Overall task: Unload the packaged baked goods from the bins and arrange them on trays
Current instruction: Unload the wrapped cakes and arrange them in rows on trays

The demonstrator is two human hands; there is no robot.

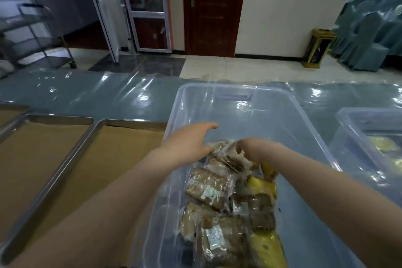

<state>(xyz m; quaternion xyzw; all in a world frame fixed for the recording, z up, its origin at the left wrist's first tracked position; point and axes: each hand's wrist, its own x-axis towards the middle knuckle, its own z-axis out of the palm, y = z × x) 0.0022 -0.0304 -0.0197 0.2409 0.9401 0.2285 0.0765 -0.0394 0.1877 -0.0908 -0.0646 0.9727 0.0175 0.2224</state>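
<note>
Beside trays (pixel 65 154) — bin (pixel 282 115), second bin (pixel 352 115).

Brown and yellow packaged cakes (pixel 219 191) in clear bin (pixel 272 115); tan-lined steel trays (pixel 71 159).

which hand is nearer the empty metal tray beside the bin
Left. The left hand is over the bin's left wall next to the tray; the right hand is farther right, on the packets.

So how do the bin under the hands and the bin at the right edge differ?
The near bin shows whole; the right bin is cut off by the frame. The near bin holds mostly brown packs with a few yellow ones; only yellow packs show in the right bin. Both hands reach into the near bin, none into the right. Both are clear plastic.
</note>
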